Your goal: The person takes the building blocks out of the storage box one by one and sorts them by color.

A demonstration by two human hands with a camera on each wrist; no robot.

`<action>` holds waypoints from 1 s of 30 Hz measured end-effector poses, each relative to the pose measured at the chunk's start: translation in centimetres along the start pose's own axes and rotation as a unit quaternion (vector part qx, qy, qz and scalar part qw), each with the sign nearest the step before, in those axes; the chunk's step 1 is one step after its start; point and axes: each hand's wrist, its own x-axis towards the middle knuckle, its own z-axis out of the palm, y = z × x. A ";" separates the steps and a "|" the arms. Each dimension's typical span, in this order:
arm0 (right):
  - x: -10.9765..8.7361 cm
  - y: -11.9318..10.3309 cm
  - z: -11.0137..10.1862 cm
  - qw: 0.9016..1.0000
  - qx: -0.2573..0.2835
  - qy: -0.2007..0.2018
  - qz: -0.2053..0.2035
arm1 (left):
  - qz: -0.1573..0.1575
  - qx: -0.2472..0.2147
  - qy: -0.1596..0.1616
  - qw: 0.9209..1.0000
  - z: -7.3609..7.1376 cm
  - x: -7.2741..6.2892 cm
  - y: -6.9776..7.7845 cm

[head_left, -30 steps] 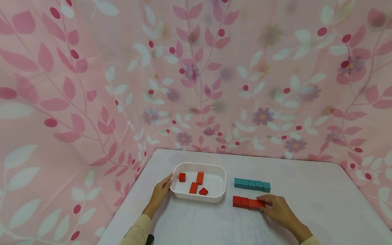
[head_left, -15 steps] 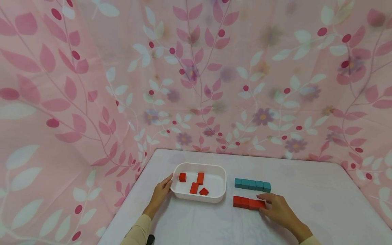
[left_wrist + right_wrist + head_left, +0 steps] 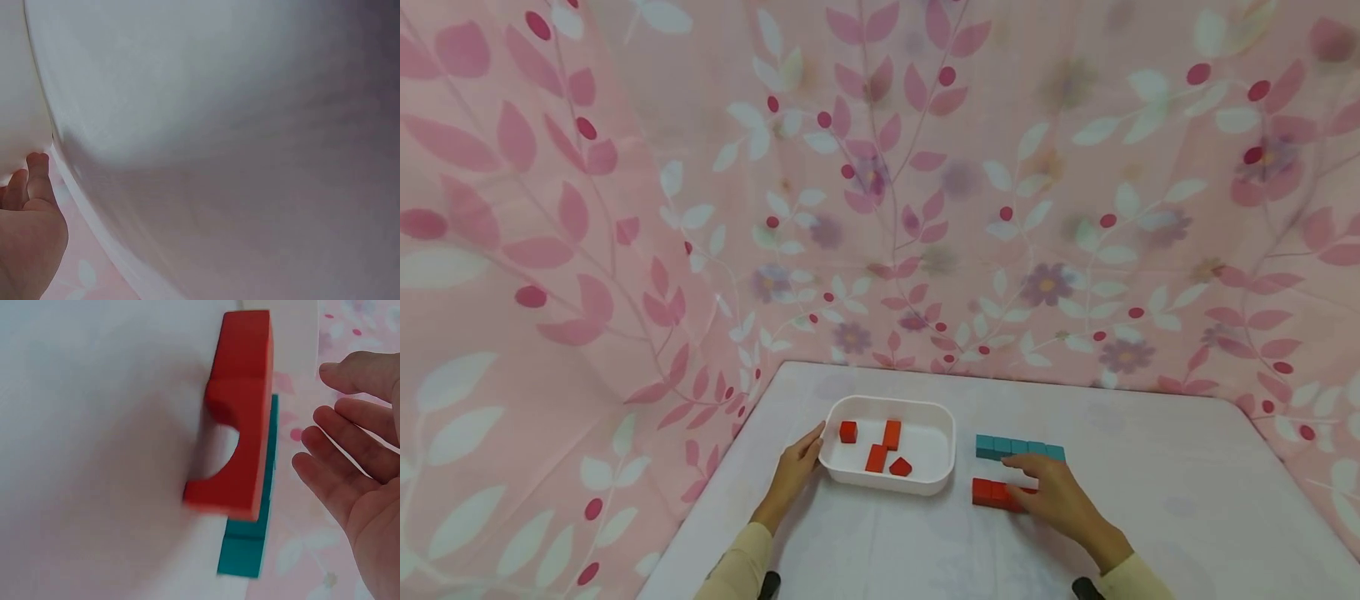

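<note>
My left hand [image 3: 793, 473] touches the outer left end of a white plastic tray [image 3: 887, 484], its fingertips right at the rim. In the left wrist view, those fingers [image 3: 39, 178] lie against the tray's wall. My right hand [image 3: 1056, 496] hovers over the right part of a row of red blocks [image 3: 989, 493], holding nothing, fingers loosely extended. The row's right end is a red arch block [image 3: 247, 456] with a half-round cutout, partly hidden by the hand in the head view. Behind it runs a row of teal blocks [image 3: 993, 447], partly overlapped by the fingertips.
Inside the tray lie a red cube [image 3: 847, 432], two flat red rectangular blocks [image 3: 892, 434] and a pointed red block [image 3: 900, 467]. A white cloth [image 3: 1150, 467] covers the table. A pink floral curtain [image 3: 910, 250] hangs behind it and at the left.
The right hand has let go of the red arch block at the row's right end and moved left, over the row. My left hand stays at the tray.
</note>
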 end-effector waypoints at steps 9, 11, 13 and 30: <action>3.2 -3.7 1.7 0.999 0.011 -0.010 -0.035 | -0.004 0.009 0.002 1.000 0.0 0.0 0.5; 4.0 -4.5 2.2 0.999 0.023 -0.017 -0.031 | -0.010 0.011 0.002 1.000 0.0 0.0 0.4; 4.7 -5.2 2.8 0.998 0.036 -0.028 -0.032 | -0.016 0.013 0.000 1.000 0.0 0.0 0.3; 8.9 -7.4 6.9 0.991 0.036 -0.126 -0.040 | -0.007 0.018 0.007 1.000 0.1 -0.1 0.3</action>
